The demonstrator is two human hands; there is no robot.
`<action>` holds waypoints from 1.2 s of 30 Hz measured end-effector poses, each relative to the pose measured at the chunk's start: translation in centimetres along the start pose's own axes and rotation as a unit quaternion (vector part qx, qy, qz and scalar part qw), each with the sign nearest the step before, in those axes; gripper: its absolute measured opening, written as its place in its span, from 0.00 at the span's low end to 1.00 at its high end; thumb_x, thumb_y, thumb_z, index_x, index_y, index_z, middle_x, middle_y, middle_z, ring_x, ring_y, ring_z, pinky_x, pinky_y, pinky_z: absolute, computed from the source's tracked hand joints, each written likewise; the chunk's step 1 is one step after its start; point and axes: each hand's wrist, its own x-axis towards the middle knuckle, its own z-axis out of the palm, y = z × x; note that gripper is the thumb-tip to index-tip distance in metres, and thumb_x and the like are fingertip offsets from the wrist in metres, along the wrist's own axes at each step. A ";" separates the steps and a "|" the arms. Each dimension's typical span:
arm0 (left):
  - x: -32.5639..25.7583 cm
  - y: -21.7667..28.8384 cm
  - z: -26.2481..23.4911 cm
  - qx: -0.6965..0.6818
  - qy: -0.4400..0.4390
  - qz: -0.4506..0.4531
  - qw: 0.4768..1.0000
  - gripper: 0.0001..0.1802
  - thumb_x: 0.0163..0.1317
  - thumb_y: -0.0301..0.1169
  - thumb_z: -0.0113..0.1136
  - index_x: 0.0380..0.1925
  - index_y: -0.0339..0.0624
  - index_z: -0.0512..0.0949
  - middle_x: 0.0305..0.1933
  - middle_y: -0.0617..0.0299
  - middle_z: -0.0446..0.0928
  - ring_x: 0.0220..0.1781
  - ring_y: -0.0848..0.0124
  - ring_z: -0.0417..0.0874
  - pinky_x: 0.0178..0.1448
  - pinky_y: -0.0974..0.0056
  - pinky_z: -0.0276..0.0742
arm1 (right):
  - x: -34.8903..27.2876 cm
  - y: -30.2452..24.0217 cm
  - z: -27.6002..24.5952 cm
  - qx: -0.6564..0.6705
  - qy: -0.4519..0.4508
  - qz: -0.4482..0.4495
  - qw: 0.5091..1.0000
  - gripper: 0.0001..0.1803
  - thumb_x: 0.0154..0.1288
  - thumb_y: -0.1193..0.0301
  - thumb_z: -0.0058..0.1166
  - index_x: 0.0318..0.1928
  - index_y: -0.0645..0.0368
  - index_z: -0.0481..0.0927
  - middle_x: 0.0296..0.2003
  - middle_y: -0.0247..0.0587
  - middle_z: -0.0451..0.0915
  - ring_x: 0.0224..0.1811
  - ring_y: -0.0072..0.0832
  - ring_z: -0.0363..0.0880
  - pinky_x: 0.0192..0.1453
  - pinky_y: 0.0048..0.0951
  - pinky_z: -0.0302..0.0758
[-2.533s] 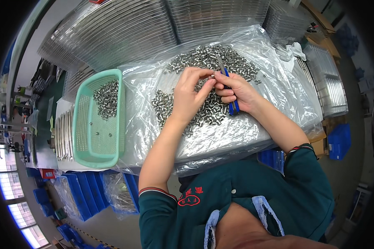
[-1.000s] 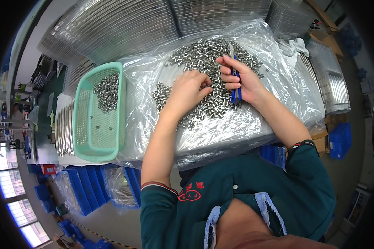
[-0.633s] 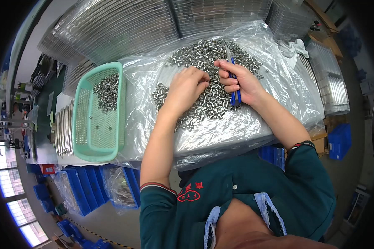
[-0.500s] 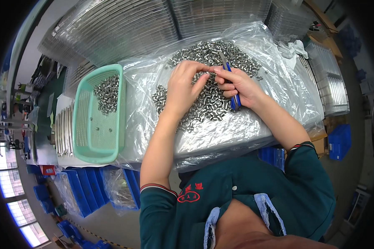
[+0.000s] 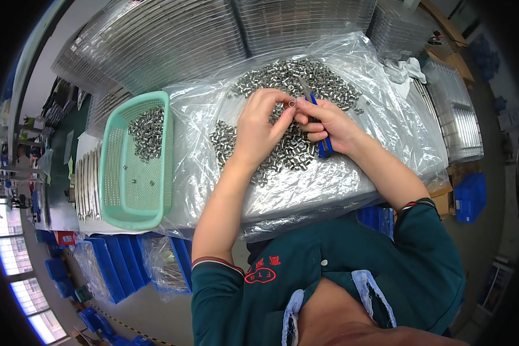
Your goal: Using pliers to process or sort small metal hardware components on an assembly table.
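My left hand pinches a small metal ring between thumb and fingers, its round opening showing. Against it comes my right hand, closed around a slim blue-handled tool with a narrow grey tip. The tool points up and away, and its exact kind is hard to make out. Right-hand fingertips meet the ring, partly hidden. Beneath both hands spreads a pile of short shiny metal sleeves on clear plastic sheeting.
A green mesh basket stands at left with a heap of metal sleeves inside. Stacked clear plastic trays line the far side. More trays and a white cloth are at right. Blue bins sit below the table edge.
Both hands have shifted slightly nearer to me, and the blue-handled tool has tilted and moved with the right hand. The ring between the fingertips now shows its opening.
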 end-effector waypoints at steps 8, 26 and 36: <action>0.0 1.0 0.1 -0.019 0.043 -0.023 0.999 0.07 0.52 0.26 0.60 0.32 0.39 0.75 0.34 0.58 0.74 0.35 0.66 0.76 0.39 0.66 0.71 | 0.2 0.0 -0.4 0.036 -0.017 0.012 0.999 0.14 0.66 0.62 0.45 0.40 0.61 0.72 0.21 0.23 0.65 0.14 0.06 0.55 0.12 0.08 0.52; -0.1 0.1 0.1 0.007 0.025 0.009 1.000 0.07 0.51 0.25 0.60 0.31 0.38 0.77 0.34 0.57 0.74 0.38 0.66 0.76 0.42 0.66 0.71 | 0.1 0.0 -0.4 0.044 -0.018 0.018 0.999 0.08 0.64 0.65 0.49 0.33 0.56 0.71 0.22 0.25 0.69 0.15 0.06 0.58 0.12 0.08 0.54; -0.1 0.2 0.1 0.022 0.028 0.005 0.999 0.09 0.50 0.30 0.62 0.33 0.43 0.79 0.33 0.60 0.74 0.37 0.65 0.75 0.40 0.64 0.71 | 0.1 -0.1 -0.4 0.035 -0.022 0.002 0.999 0.07 0.64 0.66 0.50 0.32 0.55 0.70 0.22 0.24 0.68 0.15 0.06 0.57 0.12 0.07 0.53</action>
